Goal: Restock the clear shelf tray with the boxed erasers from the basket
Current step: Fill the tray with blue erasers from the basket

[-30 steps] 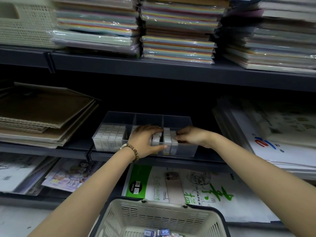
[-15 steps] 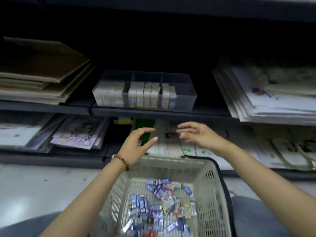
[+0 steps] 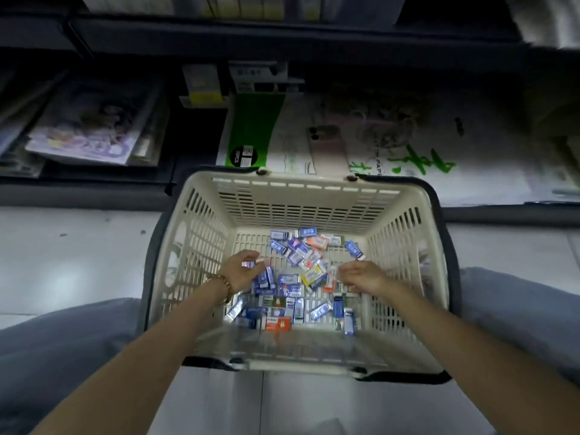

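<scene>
In the cream slotted plastic basket (image 3: pixel 298 208), small blue, orange and yellow boxed erasers (image 3: pixel 290 281) litter the bottom; above them the left hand (image 3: pixel 240 273) curls at a bluish box, grip unclear, while the right hand (image 3: pixel 361 276) hangs loosely curled, empty.

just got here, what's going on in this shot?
A person crouches over a cream basket on the floor, both hands down in the loose pile of boxed erasers at its bottom. The left hand has its fingers curled by a small box; the right hand hovers with fingers curled over the pile. Whether either actually grips a box is unclear. The clear shelf tray is out of view.
</scene>
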A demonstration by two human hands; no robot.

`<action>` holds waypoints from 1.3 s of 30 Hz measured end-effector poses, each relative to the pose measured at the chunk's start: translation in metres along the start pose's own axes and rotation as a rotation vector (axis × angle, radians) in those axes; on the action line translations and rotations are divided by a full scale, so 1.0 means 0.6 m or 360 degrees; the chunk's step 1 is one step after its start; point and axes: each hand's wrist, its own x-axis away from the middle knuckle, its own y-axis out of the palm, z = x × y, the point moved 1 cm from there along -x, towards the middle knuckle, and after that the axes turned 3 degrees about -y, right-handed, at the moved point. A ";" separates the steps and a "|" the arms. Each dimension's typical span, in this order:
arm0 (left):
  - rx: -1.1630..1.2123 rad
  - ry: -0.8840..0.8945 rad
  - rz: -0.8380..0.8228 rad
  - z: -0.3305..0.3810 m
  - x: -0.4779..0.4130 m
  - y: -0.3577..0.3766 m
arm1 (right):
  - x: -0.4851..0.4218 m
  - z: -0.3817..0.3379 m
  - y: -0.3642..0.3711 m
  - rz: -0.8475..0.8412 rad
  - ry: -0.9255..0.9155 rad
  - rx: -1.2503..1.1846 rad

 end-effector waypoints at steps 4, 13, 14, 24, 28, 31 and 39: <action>0.0095 -0.0329 0.0131 -0.043 -0.045 -0.001 | -0.039 -0.035 0.024 0.0065 -0.0285 -0.0015; 0.0030 -0.0332 0.0214 -0.093 -0.090 0.026 | -0.112 -0.070 0.152 -0.0322 -0.0257 0.0008; 0.0030 -0.0332 0.0222 -0.094 -0.092 0.031 | -0.118 -0.068 0.169 -0.0339 -0.0209 0.0009; 0.0172 -0.0303 0.0221 -0.092 -0.116 0.027 | -0.135 -0.075 0.220 -0.0189 0.0099 -0.0495; 0.0224 -0.0312 0.0013 -0.099 -0.118 0.016 | -0.136 -0.077 0.214 -0.0261 0.0131 -0.0550; 0.0136 -0.0237 -0.0111 -0.097 -0.110 0.011 | -0.138 -0.077 0.213 -0.0285 0.0116 -0.0572; 0.0370 -0.0248 -0.0289 -0.087 -0.101 0.018 | -0.130 -0.080 0.189 -0.0341 0.0098 -0.0779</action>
